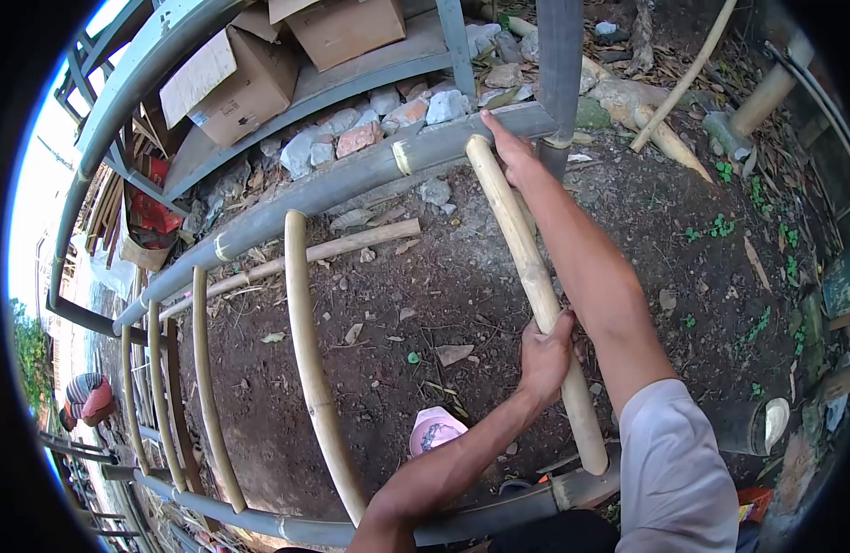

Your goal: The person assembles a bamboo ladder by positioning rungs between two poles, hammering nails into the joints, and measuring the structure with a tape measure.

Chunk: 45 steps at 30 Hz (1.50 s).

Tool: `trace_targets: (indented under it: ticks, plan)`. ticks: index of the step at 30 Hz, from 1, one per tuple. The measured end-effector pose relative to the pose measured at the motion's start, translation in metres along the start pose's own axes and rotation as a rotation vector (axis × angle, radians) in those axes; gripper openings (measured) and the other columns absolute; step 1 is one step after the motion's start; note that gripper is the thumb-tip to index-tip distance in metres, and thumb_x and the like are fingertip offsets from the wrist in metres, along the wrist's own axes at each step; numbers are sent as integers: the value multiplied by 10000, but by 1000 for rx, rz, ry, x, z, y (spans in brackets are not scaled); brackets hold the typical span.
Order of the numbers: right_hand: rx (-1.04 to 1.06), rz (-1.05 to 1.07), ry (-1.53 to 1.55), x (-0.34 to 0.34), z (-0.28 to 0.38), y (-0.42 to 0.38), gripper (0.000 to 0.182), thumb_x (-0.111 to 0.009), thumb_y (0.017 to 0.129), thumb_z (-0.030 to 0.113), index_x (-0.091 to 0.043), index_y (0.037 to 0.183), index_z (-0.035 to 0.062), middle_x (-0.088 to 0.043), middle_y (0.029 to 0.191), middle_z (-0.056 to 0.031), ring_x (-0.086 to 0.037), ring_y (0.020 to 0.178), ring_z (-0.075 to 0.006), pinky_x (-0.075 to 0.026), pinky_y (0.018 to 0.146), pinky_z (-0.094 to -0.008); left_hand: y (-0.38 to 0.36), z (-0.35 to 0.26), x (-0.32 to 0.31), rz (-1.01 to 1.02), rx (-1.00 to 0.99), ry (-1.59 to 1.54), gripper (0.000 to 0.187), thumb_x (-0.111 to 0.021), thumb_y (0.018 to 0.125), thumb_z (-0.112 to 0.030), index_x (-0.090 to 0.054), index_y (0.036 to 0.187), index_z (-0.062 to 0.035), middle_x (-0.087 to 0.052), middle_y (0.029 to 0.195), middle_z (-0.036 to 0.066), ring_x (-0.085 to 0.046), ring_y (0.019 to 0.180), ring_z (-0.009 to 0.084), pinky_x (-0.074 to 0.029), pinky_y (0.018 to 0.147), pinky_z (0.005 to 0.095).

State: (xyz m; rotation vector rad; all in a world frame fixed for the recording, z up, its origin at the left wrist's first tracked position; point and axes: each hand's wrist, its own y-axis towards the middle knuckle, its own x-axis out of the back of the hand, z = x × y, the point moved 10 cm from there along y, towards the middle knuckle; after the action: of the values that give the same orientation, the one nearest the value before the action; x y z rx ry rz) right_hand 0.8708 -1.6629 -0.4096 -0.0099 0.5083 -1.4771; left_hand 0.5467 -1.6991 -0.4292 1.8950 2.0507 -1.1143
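Note:
My left hand (545, 358) is wrapped round a pale bamboo pole (522, 251), below its middle. This pole lies across a frame, from the far grey rail (324, 187) to the near grey rail (506, 512). Beside the pole's far end, my right hand (514, 155) lies against the far rail with a finger stretched out over it; its other fingers are mostly hidden. More bamboo rungs, including a thick rung (307, 346) and a thinner rung (206, 387), span the rails to the left. Pale bands mark the rails in places.
Cardboard boxes (236, 88) sit on a grey shelf (379, 78) behind the far rail, above several stones (359, 138). A grey post (560, 64) rises at the rail's right end. On the soil lies a pink cap (434, 430). Another person (88, 398) bends at far left.

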Motion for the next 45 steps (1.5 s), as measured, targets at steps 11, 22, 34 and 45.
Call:
trace_targets:
  ticks: [11,22,34,45]
  plan:
    - [166,-196,-28,9,13,-6,949,-805,788,535,-475,1321,-177,-583,1297,-263,-645,1082,-317,-550,899,-415,-3,0,1,-19,4,10,166,-535,1001,-192,-533,950,-34,-535,697,10,-519,554,104,-456,513,282]
    - [183,-269,-136,12,16,-14,958,-789,776,586,-484,1312,-148,-604,1253,-241,-645,1059,-275,-529,894,-386,-7,-5,2,-29,-7,37,202,-531,1003,-215,-563,982,-16,-558,709,18,-534,586,100,-464,543,280]
    - [218,-283,-225,15,24,-20,973,-762,769,645,-501,1268,-148,-611,1206,-254,-656,1013,-288,-529,881,-417,1,2,2,-9,-21,6,137,-546,995,-156,-509,959,-30,-531,686,20,-524,544,111,-446,506,284]
    - [267,-207,-217,12,25,-10,1038,-744,759,687,-502,1303,-164,-615,1261,-267,-646,1084,-309,-498,943,-388,-7,-1,3,-49,-16,66,303,-562,982,-256,-582,1140,1,-628,863,24,-552,672,93,-465,594,276]
